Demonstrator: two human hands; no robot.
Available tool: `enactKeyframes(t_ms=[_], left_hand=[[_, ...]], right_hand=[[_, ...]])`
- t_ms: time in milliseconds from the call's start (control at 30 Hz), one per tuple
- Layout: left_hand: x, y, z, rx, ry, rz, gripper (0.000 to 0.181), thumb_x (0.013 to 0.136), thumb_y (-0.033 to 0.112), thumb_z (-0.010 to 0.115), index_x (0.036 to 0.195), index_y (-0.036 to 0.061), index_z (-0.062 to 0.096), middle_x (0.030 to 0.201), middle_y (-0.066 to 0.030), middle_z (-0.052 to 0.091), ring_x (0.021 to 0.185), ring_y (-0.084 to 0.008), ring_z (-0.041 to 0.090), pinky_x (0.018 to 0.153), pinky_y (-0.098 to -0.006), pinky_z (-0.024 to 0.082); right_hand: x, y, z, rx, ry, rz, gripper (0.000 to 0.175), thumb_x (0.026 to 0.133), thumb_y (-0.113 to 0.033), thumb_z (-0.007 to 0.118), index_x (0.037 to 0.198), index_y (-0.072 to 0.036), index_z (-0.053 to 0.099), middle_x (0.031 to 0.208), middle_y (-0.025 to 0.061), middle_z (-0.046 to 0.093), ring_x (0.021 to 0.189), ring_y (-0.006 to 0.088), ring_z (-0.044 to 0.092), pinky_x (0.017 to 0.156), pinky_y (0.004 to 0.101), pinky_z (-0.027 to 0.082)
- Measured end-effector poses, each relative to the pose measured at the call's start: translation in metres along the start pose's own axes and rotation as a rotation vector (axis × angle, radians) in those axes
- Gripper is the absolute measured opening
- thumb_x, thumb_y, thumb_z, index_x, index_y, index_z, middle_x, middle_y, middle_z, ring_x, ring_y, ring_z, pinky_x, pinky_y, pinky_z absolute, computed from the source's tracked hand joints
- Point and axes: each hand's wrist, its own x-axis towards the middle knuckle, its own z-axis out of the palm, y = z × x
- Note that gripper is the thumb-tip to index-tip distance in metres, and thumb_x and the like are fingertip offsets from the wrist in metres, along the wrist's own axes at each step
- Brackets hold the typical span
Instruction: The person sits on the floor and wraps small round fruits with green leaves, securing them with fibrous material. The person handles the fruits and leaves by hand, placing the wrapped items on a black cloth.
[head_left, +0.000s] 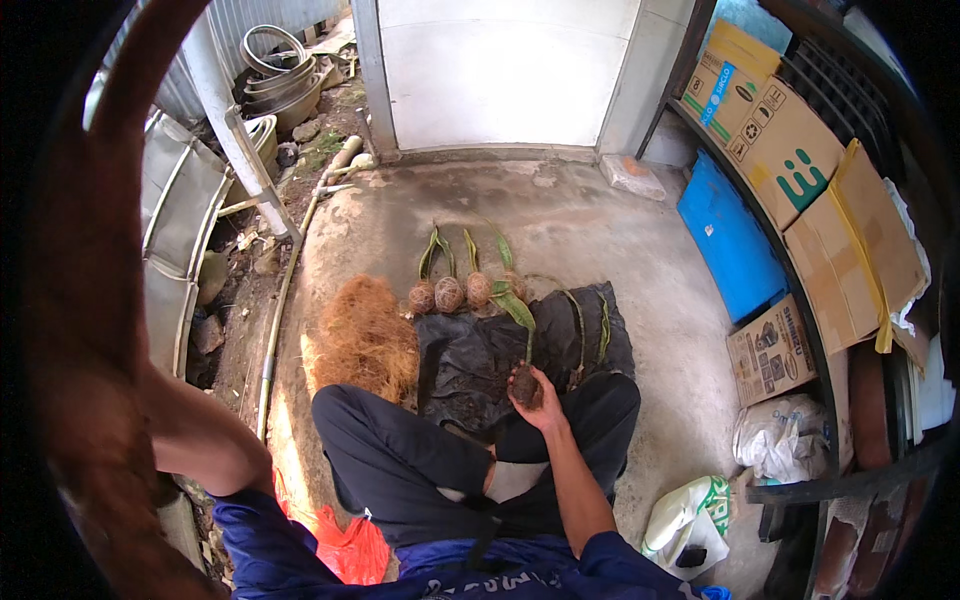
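Note:
My right hand (551, 414) holds a dark soil root ball (526, 388), palm up, above my crossed legs. From the ball rises a snake plant leaf (517, 307), green with pale edges. My left arm (244, 457) is raised at the left, very near the lens; its dark, blurred shape does not show the fingers clearly. Beneath the plant lies a black plastic sheet (465, 352). Two loose snake plant cuttings (604, 330) rest on its right part. Beyond it stand several fibre-wrapped root balls (448, 295) with leaves. A heap of coconut fibre (364, 337) lies left of the sheet.
Cardboard boxes (795, 157) fill a rack at the right, with a blue panel (731, 236) below. A white plastic bag (686, 521) and a red plastic bag (351, 547) lie near my sides. A pipe (279, 322) edges the concrete floor. Ahead is a white door (502, 75).

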Motion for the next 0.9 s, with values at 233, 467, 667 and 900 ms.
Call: enactKeyframes(t_ms=[233,467,667,900], left_hand=[[-0.057,-0.063,-0.114,0.620,0.066,-0.581,0.046,0.090,0.032,0.056,0.124,0.0005,0.053,0.122,-0.0143,0.058,0.115,-0.0290,0.054,0.102,-0.0438,0.039],[-0.083,-0.063,-0.145,0.717,0.054,-0.788,0.049,0.091,0.035,0.053,0.125,0.0001,0.051,0.124,-0.0147,0.056,0.118,-0.0289,0.052,0.103,-0.0445,0.037],[-0.036,-0.017,-0.108,0.478,0.060,-0.460,0.052,0.093,0.039,0.050,0.127,-0.0002,0.050,0.126,-0.0150,0.055,0.120,-0.0288,0.050,0.104,-0.0451,0.036],[0.033,0.024,0.061,-0.228,-0.199,0.074,0.055,0.094,0.042,0.047,0.128,-0.0006,0.048,0.128,-0.0153,0.053,0.122,-0.0287,0.049,0.105,-0.0458,0.034]], right_hand=[[0.003,-0.001,-0.007,0.002,0.019,-0.004,0.026,0.092,-0.021,0.058,0.113,-0.006,0.059,0.104,0.0100,0.063,0.093,0.0247,0.062,0.081,0.0371,0.054],[0.000,-0.001,-0.006,-0.021,0.037,0.001,0.023,0.093,-0.020,0.057,0.111,-0.006,0.060,0.101,0.0096,0.063,0.092,0.0241,0.062,0.080,0.0370,0.054],[-0.003,0.003,-0.003,0.006,0.009,0.015,0.021,0.093,-0.021,0.056,0.109,-0.007,0.060,0.100,0.0087,0.064,0.092,0.0242,0.063,0.079,0.0371,0.054],[0.000,-0.005,-0.006,-0.057,0.065,-0.014,0.024,0.094,-0.021,0.056,0.113,-0.007,0.060,0.102,0.0085,0.063,0.094,0.0233,0.062,0.080,0.0364,0.055]])
